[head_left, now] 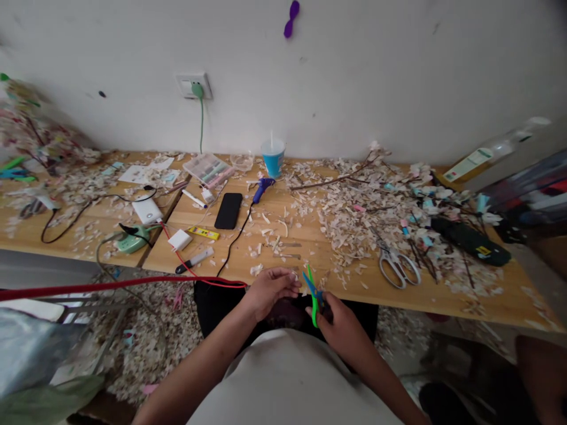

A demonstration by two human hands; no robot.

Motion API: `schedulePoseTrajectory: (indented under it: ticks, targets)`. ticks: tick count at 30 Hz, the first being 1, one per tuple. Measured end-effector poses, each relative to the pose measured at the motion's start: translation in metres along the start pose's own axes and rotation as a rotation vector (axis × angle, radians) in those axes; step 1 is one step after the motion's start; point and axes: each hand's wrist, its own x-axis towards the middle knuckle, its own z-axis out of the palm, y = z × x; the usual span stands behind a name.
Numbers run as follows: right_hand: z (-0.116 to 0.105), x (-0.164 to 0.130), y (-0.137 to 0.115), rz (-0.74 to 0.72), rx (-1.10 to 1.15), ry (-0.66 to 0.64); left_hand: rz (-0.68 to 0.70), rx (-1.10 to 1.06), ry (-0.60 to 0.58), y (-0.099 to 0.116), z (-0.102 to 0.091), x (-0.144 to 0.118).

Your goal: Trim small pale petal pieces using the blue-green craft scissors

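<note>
My right hand point(339, 316) is closed round the handles of a small pair of green and blue scissors point(313, 292). The blades are spread apart and point up toward the table's front edge. Just left of them, the fingers of my left hand point(275, 289) are pinched together. A small pale petal-like piece point(296, 276) shows at the fingertips, too small to make out well. Both hands are at the table's near edge, above my lap, apart from each other.
Pale scraps point(345, 230) cover much of the wooden table point(248, 248). Large grey-handled scissors point(398, 268) and a dark green tool point(472, 242) lie right; a phone point(228, 211), purple glue gun point(264, 189) and blue cup point(273, 158) stand or lie ahead. A red cable point(133, 283) crosses left.
</note>
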Motion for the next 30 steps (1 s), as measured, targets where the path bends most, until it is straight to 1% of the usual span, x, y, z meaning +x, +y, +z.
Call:
schedulePoseTrajectory:
  ticks: [5, 7, 9, 11, 13, 14, 17, 20, 22, 25, 27, 30]
  targets:
    - [0.001, 0.001, 0.003, -0.004, 0.035, 0.013, 0.031, -0.047, 0.076, 0.001, -0.001, -0.001]
    - [0.003, 0.001, 0.001, -0.005, 0.081, 0.039, 0.024, -0.042, 0.069, -0.001, -0.002, -0.001]
    - [0.005, 0.002, -0.005, 0.007, 0.213, 0.098, -0.002, -0.009, 0.024, -0.003, -0.002, -0.002]
    - [0.007, 0.004, -0.014, -0.003, 0.423, 0.174, -0.024, 0.055, -0.033, -0.006, -0.001, -0.004]
    - [0.008, 0.008, -0.023, -0.049, 0.596, 0.225, -0.021, 0.145, -0.079, -0.008, 0.002, -0.007]
    - [0.009, 0.010, -0.026, -0.080, 0.631, 0.240, -0.010, 0.193, -0.093, -0.008, 0.003, -0.008]
    - [0.010, 0.018, -0.029, -0.179, 0.569, 0.276, 0.052, 0.316, -0.099, -0.007, 0.006, -0.011]
    - [0.011, 0.025, -0.026, -0.260, 0.453, 0.288, 0.091, 0.362, -0.083, -0.005, 0.006, -0.012]
    - [0.011, 0.028, -0.024, -0.270, 0.413, 0.301, 0.059, 0.310, -0.080, -0.005, 0.006, -0.012]
    - [0.010, 0.030, -0.024, -0.245, 0.425, 0.337, 0.020, 0.127, -0.062, -0.009, 0.007, -0.011]
    - [0.011, 0.031, -0.025, -0.214, 0.491, 0.364, 0.027, -0.005, -0.056, -0.013, 0.010, -0.012]
    - [0.014, 0.032, -0.028, -0.154, 0.656, 0.421, 0.044, -0.164, -0.049, -0.018, 0.016, -0.013]
